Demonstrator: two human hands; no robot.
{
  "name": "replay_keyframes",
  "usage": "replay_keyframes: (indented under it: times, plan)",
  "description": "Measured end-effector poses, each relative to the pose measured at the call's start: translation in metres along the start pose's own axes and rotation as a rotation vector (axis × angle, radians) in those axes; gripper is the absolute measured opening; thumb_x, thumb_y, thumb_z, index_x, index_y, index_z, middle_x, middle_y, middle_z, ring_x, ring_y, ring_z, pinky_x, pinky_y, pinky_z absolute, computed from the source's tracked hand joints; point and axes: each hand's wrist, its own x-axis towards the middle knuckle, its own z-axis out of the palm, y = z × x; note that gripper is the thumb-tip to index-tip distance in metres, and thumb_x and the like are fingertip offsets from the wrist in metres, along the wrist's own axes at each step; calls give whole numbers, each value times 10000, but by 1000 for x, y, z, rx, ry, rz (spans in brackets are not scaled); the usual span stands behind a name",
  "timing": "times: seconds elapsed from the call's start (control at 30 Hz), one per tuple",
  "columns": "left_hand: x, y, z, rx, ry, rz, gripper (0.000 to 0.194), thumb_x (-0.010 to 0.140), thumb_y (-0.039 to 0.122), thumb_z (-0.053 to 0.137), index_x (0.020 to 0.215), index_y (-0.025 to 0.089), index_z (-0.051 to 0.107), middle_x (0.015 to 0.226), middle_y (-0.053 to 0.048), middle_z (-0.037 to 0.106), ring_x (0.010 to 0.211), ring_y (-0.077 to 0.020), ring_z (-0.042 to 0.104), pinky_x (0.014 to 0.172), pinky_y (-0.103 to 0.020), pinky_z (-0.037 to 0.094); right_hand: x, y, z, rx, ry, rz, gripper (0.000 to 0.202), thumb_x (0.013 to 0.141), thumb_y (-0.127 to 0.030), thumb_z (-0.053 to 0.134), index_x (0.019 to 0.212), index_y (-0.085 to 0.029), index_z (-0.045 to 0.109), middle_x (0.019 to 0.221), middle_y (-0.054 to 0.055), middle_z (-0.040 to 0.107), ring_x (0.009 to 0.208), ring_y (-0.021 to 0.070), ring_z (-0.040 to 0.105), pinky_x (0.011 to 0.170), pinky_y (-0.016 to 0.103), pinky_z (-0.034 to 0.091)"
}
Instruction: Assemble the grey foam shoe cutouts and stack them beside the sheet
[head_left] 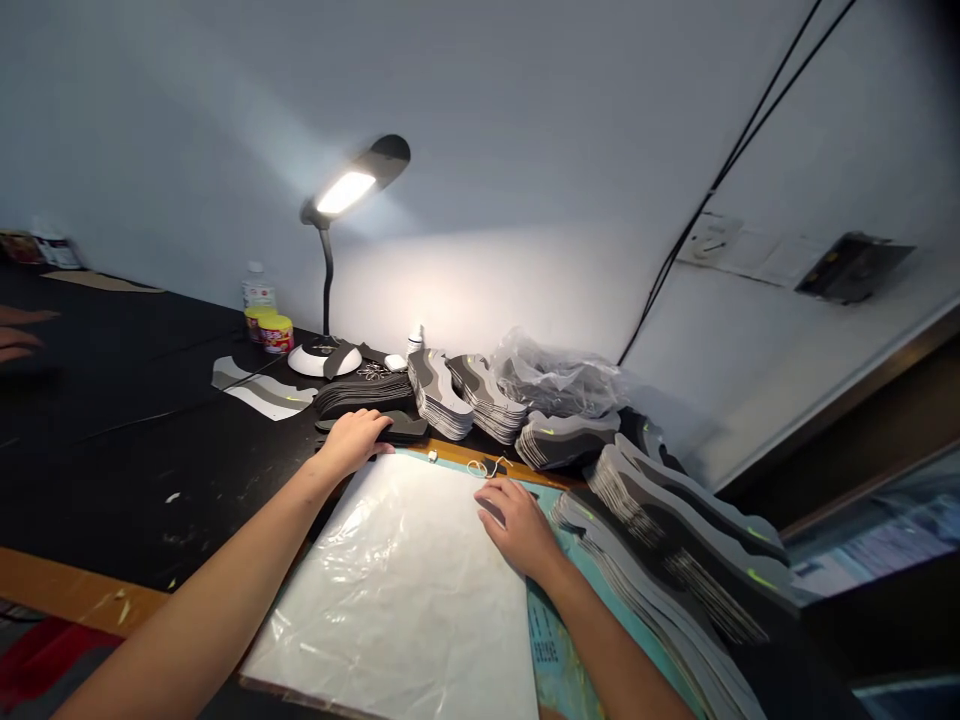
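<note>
My left hand (356,442) is at the far left corner of a white sheet (405,580) in clear, wrinkled plastic. Its fingers and thumb close around the edge of a dark, curved shoe-upper piece (409,426) on a low stack. My right hand (516,522) rests over the sheet's right edge, fingers bent but apart. A dark patch shows between its fingers; whether it is a thin piece or shadow I cannot tell. Just beyond that hand, a loop of white string (477,468) lies on the bench. Stacked grey shoe-upper pieces (652,590) with yellow-green logos lie to its right.
A lit desk lamp (326,355) stands at the back, beside yellow-lidded tubs (276,335) and a clear bottle (259,288). More grey stacks (439,395) and a crumpled plastic bag (559,375) line the wall. Another person's hand (19,330) shows at the far left.
</note>
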Motion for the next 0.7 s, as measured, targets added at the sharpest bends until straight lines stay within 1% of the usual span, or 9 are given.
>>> replay_keyframes:
  times: [0.1,0.2,0.3,0.37,0.47,0.5,0.57,0.6,0.7]
  plan:
    - [-2,7,0,-5,7,-11,258,849,352,667,1055,198,681,1053,-122,704,1022,-295,633,831,-336,448,0,0,1,11,-13,-15,211,885,-179,569,1059,-228,678,1134,69,651,1089,224,585,971,398,463]
    - [-3,13,-3,-24,29,-22,272,854,333,666,1089,197,682,1076,-118,698,1031,-284,629,863,-340,445,0,-1,2,28,-32,-22,228,882,-166,561,1071,-227,674,1144,72,646,1095,227,582,978,402,463]
    - [2,6,-15,-53,55,-44,334,859,381,672,1148,216,677,1117,-97,688,1049,-268,627,904,-337,448,-1,-1,0,46,-52,-27,230,882,-160,559,1071,-220,674,1150,73,643,1098,230,578,982,407,461]
    - [6,-10,-28,-57,81,-110,342,902,416,618,1168,207,670,1161,-104,671,1082,-270,615,912,-342,457,-1,-2,-1,56,-59,-26,232,879,-154,560,1069,-222,675,1152,71,644,1094,230,578,980,407,461]
    - [3,-48,-48,-23,89,-301,337,966,379,530,1122,109,659,1114,-153,668,1059,-287,614,886,-386,489,-1,-3,-2,63,-62,-27,238,876,-150,559,1068,-228,677,1147,67,645,1087,231,578,976,407,464]
    - [-2,-62,-53,-8,64,-369,327,961,363,551,1102,85,650,1084,-150,667,1028,-281,622,870,-405,506,-1,-3,-3,64,-63,-27,239,874,-148,562,1067,-229,678,1146,67,646,1087,233,577,976,408,464]
    - [-14,-86,-59,14,-23,-485,313,944,359,600,1147,122,616,1127,-100,643,991,-227,637,858,-423,546,0,-3,-3,64,-65,-23,243,865,-141,572,1064,-228,681,1142,66,648,1086,235,577,976,408,463]
    - [-20,-95,-61,21,-71,-526,329,943,358,604,1178,128,605,1157,-96,631,1001,-233,636,856,-424,554,0,-3,-3,66,-66,-20,245,861,-137,576,1062,-229,682,1141,64,649,1084,235,578,974,406,464]
    - [-36,-109,-62,53,-175,-605,352,948,363,596,1218,138,588,1198,-103,616,1031,-242,630,867,-436,556,0,-2,-3,73,-65,-20,243,861,-132,581,1056,-233,685,1140,61,651,1078,232,578,969,397,464]
